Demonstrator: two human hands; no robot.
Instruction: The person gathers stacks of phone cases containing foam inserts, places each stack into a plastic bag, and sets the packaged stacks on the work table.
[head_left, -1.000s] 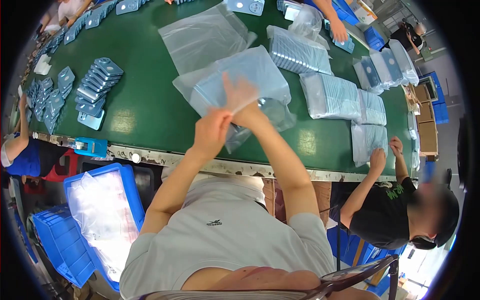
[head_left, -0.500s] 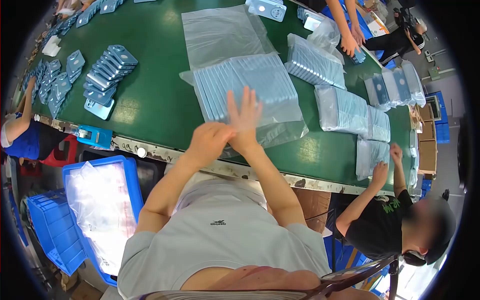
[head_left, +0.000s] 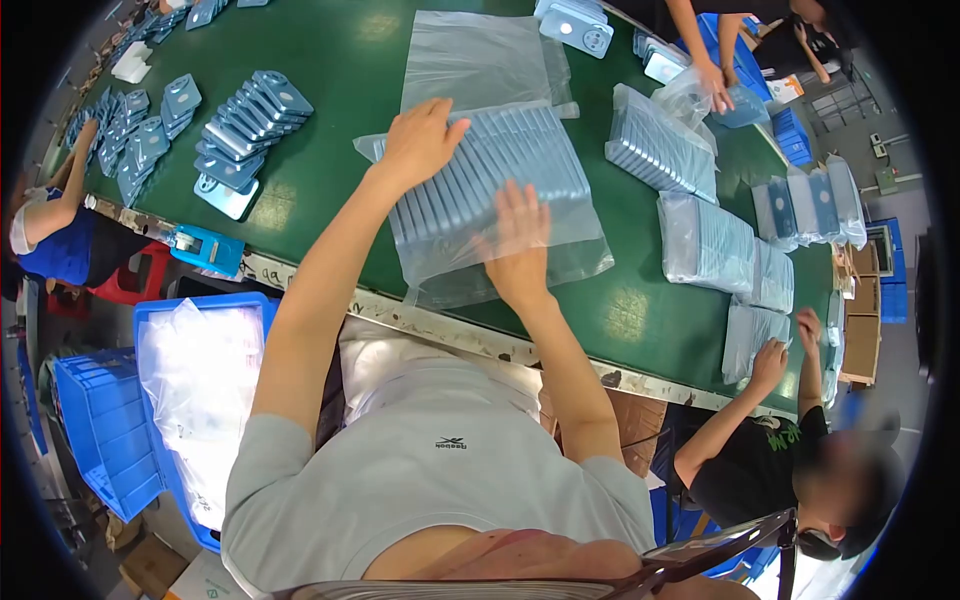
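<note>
On the green table, a clear plastic bag holds a slanted row of light-blue phone cases. My left hand is over the bag's far left part, thumb apart from the fingers, which are partly hidden. Lower on the right, my right hand lies over the near part of the bag, its spread fingers blurred by motion. Beyond the filled bag lies a flat clear plastic sheet or bag.
Loose phone cases lie stacked at the left, near a blue tape dispenser. Filled bags line the right side, where a co-worker's hands touch one. A blue crate with plastic bags stands below the table edge.
My left hand has moved up and away, from beside my right hand to the bag's far left part. My right hand has shifted slightly right. The view has turned a little.
</note>
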